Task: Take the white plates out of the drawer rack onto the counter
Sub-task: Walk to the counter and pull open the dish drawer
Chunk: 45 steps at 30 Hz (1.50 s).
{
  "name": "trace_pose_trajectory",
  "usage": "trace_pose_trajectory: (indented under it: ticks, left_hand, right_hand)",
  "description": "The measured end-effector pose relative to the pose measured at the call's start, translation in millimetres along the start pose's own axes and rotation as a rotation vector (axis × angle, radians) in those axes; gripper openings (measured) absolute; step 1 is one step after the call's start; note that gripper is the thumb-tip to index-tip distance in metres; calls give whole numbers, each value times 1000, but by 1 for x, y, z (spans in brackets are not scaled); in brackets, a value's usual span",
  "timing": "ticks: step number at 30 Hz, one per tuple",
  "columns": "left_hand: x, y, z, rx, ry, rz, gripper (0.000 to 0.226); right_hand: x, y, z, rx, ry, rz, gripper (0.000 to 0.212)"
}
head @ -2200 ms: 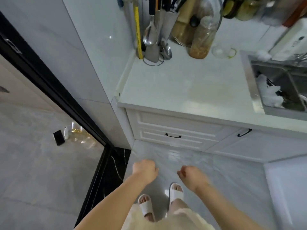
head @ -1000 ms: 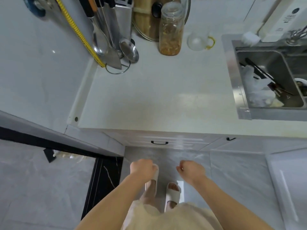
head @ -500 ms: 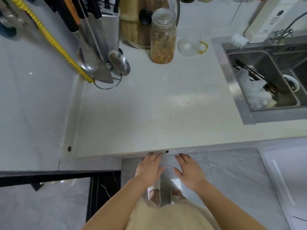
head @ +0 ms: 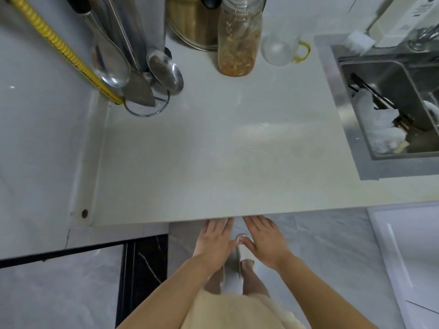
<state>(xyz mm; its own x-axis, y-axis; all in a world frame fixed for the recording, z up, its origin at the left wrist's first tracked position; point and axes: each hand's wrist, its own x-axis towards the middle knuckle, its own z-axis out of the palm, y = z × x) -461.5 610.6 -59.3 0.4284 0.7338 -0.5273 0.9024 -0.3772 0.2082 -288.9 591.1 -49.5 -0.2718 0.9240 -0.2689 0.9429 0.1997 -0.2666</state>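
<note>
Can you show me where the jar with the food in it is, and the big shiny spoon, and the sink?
glass jar (head: 237,47), head view, on its food-filled body.
ladle (head: 111,67), head view, on its shiny bowl.
sink (head: 351,129), head view, on its steel left rim.

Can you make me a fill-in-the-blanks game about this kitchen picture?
1. Both hands, left and right, reach under the edge of the ____.
2. The jar stands on the counter beside a clear ____ with a yellow handle.
3. The steel sink is on the ____ side of the counter.

Missing words: counter; cup; right
</note>
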Motion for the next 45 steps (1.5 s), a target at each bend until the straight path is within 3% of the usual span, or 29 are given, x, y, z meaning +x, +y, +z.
trace_pose_trajectory:
  ticks: [6,26,34,40,42,45]
  left_hand:
    - [7,-8,2,-102,7,-97,64]
    - [1,6,9,-110,110,-216,60]
    - [-17,10,11,-111,82,-189,60]
    - [-43,30,24,-126,124,-228,57]
    - [-57,38,30,-139,119,-245,58]
    - [-71,51,32,-233,164,-281,53]
  right_hand:
    - [7,7,-2,-93,117,-33,52]
    - [-1,-3,2,-134,101,30,48]
    - [-18,-10,6,-71,-36,38,67]
    - [-52,-7,8,-25,-222,-32,60]
    - [-64,-8,4,28,-185,-61,59]
    - [-79,-8,-4,40,18,-117,49]
